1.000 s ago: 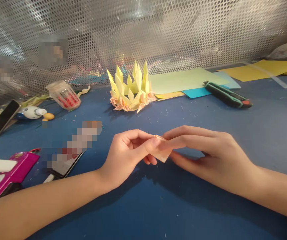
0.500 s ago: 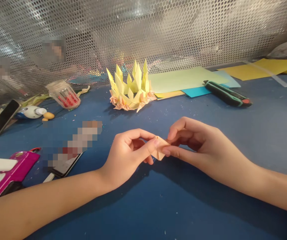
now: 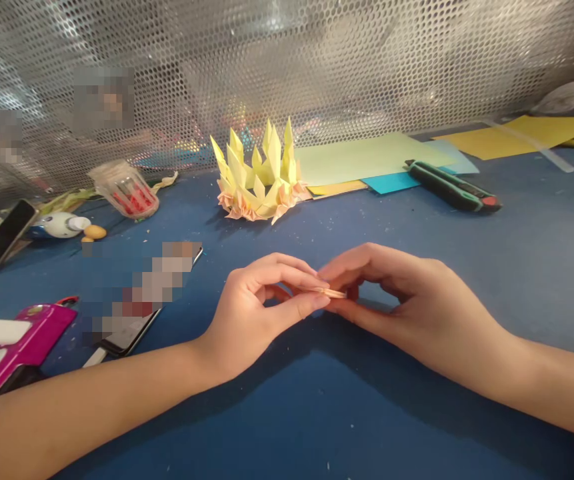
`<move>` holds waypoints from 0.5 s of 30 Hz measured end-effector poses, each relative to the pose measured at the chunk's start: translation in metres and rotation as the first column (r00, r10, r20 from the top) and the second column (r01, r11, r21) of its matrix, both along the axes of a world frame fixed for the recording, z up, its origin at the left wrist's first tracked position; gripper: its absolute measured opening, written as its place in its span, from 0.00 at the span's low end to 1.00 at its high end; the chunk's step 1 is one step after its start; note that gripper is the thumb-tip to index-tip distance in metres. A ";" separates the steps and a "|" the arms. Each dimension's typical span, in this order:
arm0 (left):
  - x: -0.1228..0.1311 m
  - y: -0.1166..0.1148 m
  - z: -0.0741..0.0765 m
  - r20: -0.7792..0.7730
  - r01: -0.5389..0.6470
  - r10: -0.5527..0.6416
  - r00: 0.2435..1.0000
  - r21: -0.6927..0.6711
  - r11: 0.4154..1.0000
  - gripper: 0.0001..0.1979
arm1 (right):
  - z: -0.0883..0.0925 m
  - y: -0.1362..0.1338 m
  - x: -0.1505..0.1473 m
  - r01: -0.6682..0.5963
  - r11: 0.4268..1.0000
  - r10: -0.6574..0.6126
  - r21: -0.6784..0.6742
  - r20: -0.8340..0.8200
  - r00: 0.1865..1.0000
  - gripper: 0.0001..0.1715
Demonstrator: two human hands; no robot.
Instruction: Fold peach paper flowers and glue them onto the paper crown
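Note:
Both hands meet over the blue table (image 3: 317, 413) at the centre. My left hand (image 3: 259, 310) pinches a small folded peach paper piece (image 3: 334, 293) between thumb and fingers. My right hand (image 3: 407, 300) pinches the same piece from the other side, fingers curled over it. The paper lies nearly flat and edge-on, mostly hidden between the fingertips. Behind the hands stands a spiky yellow and pink origami crown (image 3: 259, 177).
Sheets of green, teal and yellow paper (image 3: 367, 160) lie at the back with a dark utility knife (image 3: 451, 187) on them. At the left are a phone (image 3: 4, 235), a clear jar (image 3: 125, 188), a magenta case (image 3: 17, 347) and another phone (image 3: 127, 333). A perforated metal screen (image 3: 317, 67) closes the back.
The paper piece, held tilted with its face showing, now lies flat and edge-on between the fingertips. My right fingers have curled closer over it.

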State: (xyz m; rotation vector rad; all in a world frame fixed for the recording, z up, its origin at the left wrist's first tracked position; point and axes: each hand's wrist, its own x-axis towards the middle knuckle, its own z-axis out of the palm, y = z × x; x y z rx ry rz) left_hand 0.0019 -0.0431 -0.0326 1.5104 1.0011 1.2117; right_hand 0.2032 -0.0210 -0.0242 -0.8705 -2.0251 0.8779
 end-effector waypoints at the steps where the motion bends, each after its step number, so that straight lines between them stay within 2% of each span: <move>1: 0.000 0.000 0.000 0.033 0.018 -0.018 0.999 0.005 1.000 0.03 | 0.000 0.001 0.001 0.011 0.999 -0.011 0.043 -0.003 1.000 0.04; 2: 0.000 0.000 0.000 0.070 0.042 -0.041 0.997 0.000 0.999 0.05 | 0.000 0.002 0.001 0.025 0.997 -0.024 0.078 -0.012 1.000 0.01; 7: -0.001 0.002 0.001 0.191 0.137 -0.122 0.974 -0.068 0.988 0.12 | 0.000 0.005 0.004 0.134 0.971 -0.121 0.196 -0.080 0.989 0.08; 11: 0.000 0.005 0.000 0.218 0.085 -0.063 0.974 -0.092 0.992 0.07 | 0.000 0.005 0.003 0.152 0.959 -0.141 0.241 -0.063 0.988 0.11; 15: 0.003 0.007 -0.001 0.297 0.090 -0.021 0.955 -0.220 0.971 0.19 | 0.002 0.005 0.002 0.150 0.958 -0.149 0.245 -0.025 0.989 0.13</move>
